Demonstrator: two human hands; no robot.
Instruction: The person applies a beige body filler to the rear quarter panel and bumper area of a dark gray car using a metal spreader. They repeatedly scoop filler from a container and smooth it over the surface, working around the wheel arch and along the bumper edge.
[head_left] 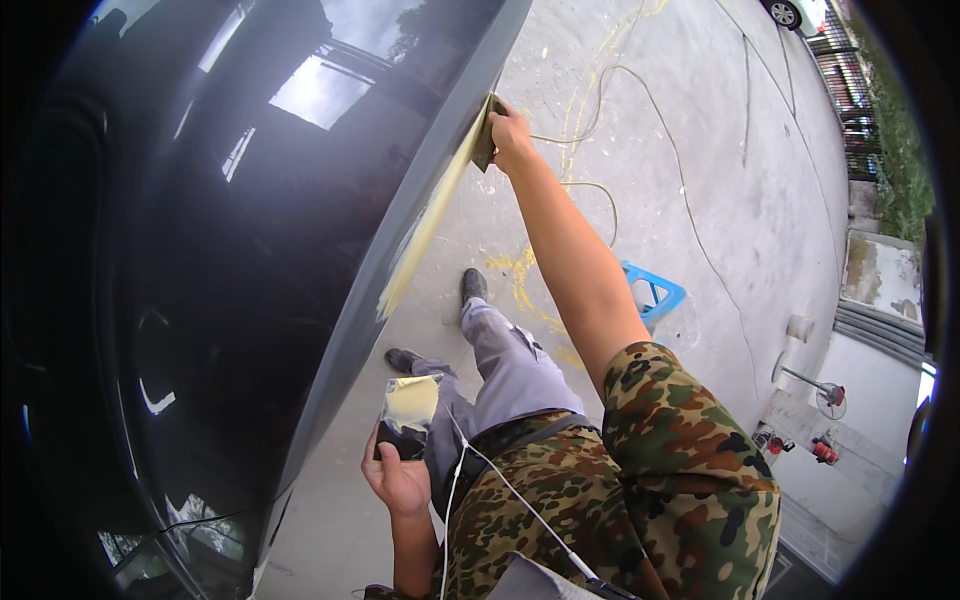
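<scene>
A glossy dark car body panel (230, 240) fills the left side, with a matte grey strip (352, 300) along its edge and pale yellow putty (425, 230) streaked beside that strip. My right hand (510, 135) grips a dark olive flat spreader (484, 150), pressed against the upper end of the putty streak, arm extended. Below, near my waist, my left hand (400, 478) holds a dark square palette (402, 440) with cream putty on its top, apart from the panel.
A blue plastic stool (662, 284) stands right of my legs on the concrete floor (720, 220), which has loose hoses or cables and yellow marks. A fan-like object (830, 400), pipes and a low wall line the right edge; a white car (795, 15) is at top right.
</scene>
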